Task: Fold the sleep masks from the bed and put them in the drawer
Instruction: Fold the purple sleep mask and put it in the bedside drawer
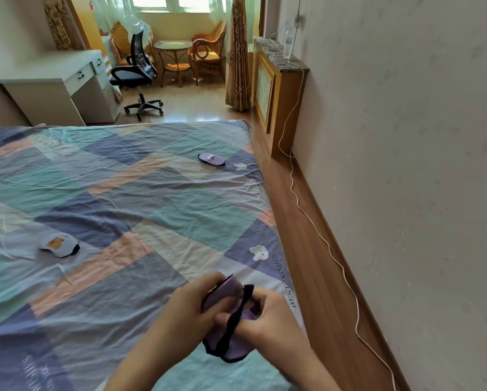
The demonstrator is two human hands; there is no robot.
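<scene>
Purple sleep mask (231,348) w/ black trim held over near edge of bed (152,179), btwn both hands. Left hand (191,303) curled round upper end, fingers closed on purple fabric, thumb pressed to its face. Right hand (267,314) pinching other side, fingers bent inward, black elastic strap (236,320) crossing in front of knuckles and down over lower lobe. Mask partly bent, lower lobe hanging below hands, just above patchwork sheet.

Two more masks flat on bed, well apart: pale one w/ orange animal print (58,244) at left mid-bed, lilac one w/ small white figure (211,159) toward far right corner.

Beyond bed: white desk w/ drawers (75,77), black office chair (136,74) beside it, wicker chairs + round table by window. White cable (315,221) trailing along wood floor by right wall.
</scene>
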